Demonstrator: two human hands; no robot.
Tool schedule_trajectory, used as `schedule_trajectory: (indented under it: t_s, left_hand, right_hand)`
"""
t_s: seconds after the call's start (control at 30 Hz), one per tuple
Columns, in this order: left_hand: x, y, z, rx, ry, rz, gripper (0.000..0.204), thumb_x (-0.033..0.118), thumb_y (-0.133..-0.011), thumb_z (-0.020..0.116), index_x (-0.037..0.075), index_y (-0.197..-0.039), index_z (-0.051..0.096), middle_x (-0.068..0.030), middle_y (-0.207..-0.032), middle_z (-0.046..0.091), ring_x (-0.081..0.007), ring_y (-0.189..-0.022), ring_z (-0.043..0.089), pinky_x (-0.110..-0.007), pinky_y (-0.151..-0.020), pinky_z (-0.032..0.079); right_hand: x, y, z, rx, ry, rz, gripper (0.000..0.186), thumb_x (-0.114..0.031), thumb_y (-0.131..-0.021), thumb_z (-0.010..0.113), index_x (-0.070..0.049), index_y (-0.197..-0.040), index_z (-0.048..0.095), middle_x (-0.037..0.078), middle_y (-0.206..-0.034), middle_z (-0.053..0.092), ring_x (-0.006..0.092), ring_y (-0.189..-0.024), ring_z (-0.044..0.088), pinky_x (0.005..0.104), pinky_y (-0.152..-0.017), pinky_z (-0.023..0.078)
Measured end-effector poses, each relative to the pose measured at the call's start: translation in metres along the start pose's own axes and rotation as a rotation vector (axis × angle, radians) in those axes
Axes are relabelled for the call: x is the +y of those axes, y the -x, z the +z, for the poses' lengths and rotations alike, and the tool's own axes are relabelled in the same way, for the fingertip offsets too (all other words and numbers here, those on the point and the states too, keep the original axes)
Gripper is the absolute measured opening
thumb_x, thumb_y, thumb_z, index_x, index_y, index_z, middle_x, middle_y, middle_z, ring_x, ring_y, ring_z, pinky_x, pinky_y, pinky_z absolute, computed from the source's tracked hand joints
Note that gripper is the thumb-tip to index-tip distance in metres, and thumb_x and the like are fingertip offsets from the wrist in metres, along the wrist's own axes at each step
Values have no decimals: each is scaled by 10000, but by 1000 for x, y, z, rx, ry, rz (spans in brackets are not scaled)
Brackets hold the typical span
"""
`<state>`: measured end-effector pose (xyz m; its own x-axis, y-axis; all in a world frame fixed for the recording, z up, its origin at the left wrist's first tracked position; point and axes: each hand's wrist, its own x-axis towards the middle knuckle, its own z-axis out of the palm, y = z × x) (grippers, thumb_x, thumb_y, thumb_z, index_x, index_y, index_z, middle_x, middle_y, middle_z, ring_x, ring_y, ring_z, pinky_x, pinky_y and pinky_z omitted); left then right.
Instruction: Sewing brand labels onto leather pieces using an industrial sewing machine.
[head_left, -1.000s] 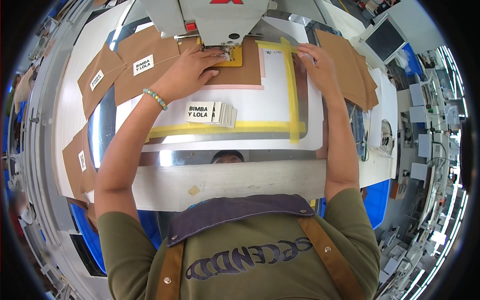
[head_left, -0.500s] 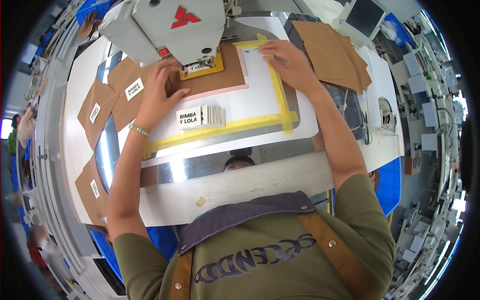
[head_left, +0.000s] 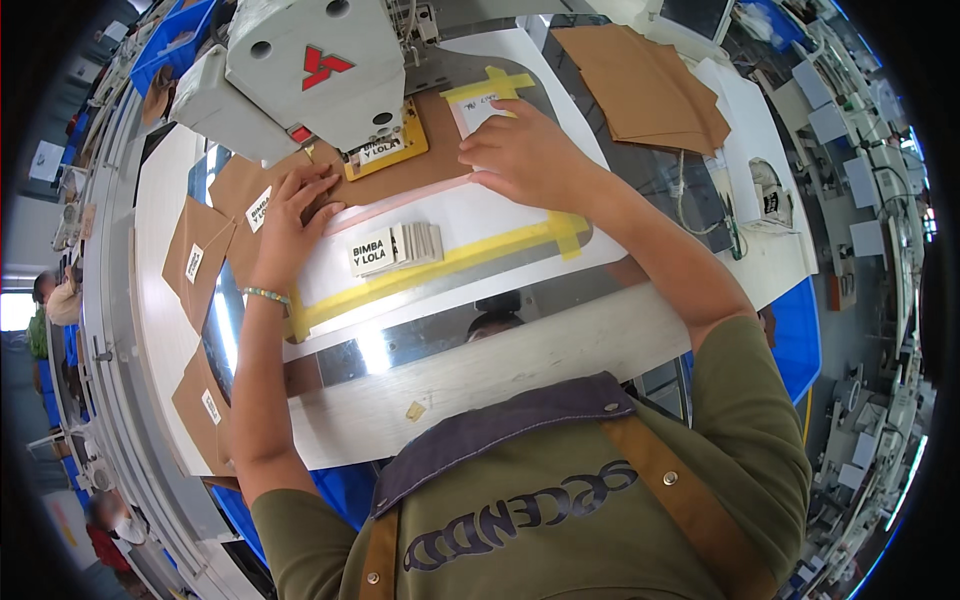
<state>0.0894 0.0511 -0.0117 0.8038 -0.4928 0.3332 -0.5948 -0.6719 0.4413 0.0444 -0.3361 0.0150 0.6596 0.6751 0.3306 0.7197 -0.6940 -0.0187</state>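
Observation:
A flat brown panel (head_left: 385,185) lies under the head of a white sewing machine (head_left: 300,75). A yellow frame (head_left: 412,135) presses on it around a white printed label (head_left: 381,150). My left hand (head_left: 288,218) rests at the panel's left front edge, fingers bent loosely and thumb near the pink strip (head_left: 400,203). At the panel's right front corner is my right hand (head_left: 530,155), its fingers apart and their tips touching down near the edge. Beside the strip, on the white sheet, lies a row of several white labels (head_left: 395,248).
Brown panels with white labels (head_left: 195,250) lie at the left. A stack of plain brown panels (head_left: 640,90) sits at the far right. Yellow tape (head_left: 400,270) borders the white sheet. Small snips (head_left: 737,238) lie on the right. Blue bins (head_left: 795,340) stand below the table.
My right hand has come down and left from the taped paper to the panel's right front corner. My left hand has shifted slightly along the left edge. The whole view has tilted.

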Motion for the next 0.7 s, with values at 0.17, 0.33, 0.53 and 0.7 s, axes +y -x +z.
schedule_trajectory:
  t_s: [0.17,0.33,0.53,0.7]
  left_hand:
    - [28,-4,14,93,-165,295,201,28,-907,803,40,-1108,796,-61,-1101,729,-273,-1023,693,-389,-873,597]
    - [45,-3,25,68,-270,370,197,-10,-879,767,36,-1070,758,-77,-1032,671,-275,-945,681,-406,-782,590]
    - [51,26,-5,18,-404,378,275,-1,-852,728,42,-1122,755,-87,-1020,647,-290,-947,681,-415,-799,575]
    - [-22,83,-50,38,-638,116,281,-10,-914,656,64,-1168,750,-97,-1053,657,-321,-1021,693,-445,-860,564]
  right_hand:
    - [-13,9,1,145,67,-66,198,-212,-938,820,-113,-1107,793,12,-1160,777,213,-1154,696,504,-1257,408]
    - [-10,18,6,86,162,-101,104,-138,-908,798,-110,-1003,765,7,-1052,749,220,-1064,694,494,-1224,448]
    - [9,34,-13,251,70,-75,48,-174,-912,760,-131,-921,742,3,-960,699,215,-1016,681,494,-1196,455]
    - [67,87,-54,314,183,238,81,-168,-919,738,-113,-944,793,43,-931,747,277,-925,723,456,-909,588]
